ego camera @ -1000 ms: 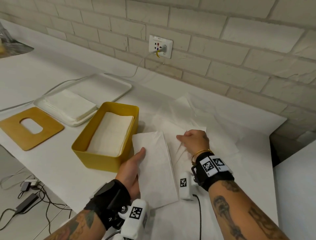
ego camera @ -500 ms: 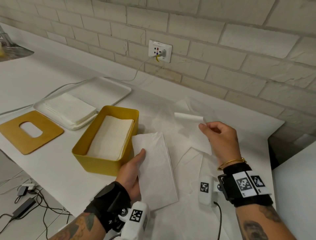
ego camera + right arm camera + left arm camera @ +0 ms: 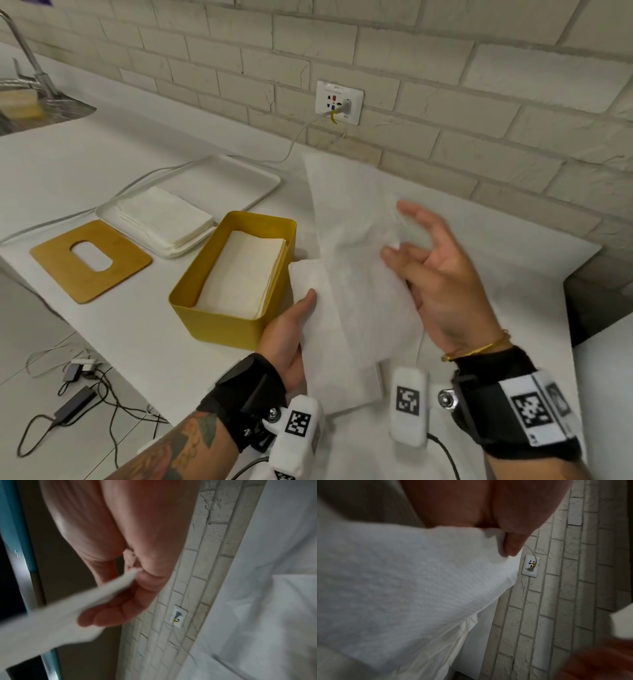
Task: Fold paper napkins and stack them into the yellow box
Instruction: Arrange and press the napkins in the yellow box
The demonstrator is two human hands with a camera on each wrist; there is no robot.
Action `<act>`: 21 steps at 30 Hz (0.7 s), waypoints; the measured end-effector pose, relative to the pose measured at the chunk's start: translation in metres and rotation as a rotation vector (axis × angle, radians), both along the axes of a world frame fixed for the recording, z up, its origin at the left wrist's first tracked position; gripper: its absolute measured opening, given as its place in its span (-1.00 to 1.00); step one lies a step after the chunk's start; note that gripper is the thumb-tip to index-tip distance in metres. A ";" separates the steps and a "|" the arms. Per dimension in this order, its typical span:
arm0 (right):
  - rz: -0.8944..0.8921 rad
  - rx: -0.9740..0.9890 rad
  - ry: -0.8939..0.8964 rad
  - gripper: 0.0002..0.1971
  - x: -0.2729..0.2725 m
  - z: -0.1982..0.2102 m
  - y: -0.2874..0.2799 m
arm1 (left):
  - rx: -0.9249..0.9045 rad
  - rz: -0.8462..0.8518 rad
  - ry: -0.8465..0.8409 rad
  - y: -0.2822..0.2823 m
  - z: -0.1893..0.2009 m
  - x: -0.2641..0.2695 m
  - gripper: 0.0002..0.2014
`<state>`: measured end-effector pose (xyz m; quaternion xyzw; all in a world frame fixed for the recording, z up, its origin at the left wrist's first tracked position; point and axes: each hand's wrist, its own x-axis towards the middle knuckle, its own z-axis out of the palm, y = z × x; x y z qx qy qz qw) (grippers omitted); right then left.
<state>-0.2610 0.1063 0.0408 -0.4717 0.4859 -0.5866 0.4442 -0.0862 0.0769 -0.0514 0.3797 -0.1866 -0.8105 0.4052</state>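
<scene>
Left hand grips the folded napkin beside the yellow box; right hand pinches a raised sheet, fingers spread.

A yellow box is seen on the white counter — cream napkins are stacked inside. A tan wooden lid and black-and-white checkered wrist tags are shown — the brick wall is off-white.
</scene>
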 end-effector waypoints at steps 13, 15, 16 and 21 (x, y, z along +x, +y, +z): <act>-0.137 0.343 0.266 -0.51 0.016 -0.080 0.004 | -0.024 -0.073 0.091 -0.002 0.004 -0.002 -0.41; -0.165 0.357 0.267 -0.50 0.018 -0.083 0.005 | -0.010 -0.047 0.084 -0.003 0.005 -0.001 -0.40; -0.177 0.364 0.270 -0.50 0.019 -0.085 0.005 | 0.001 -0.040 0.093 -0.003 0.005 -0.001 -0.35; -0.195 0.376 0.265 -0.51 0.021 -0.091 0.007 | 0.006 -0.055 0.099 -0.002 0.001 0.001 -0.27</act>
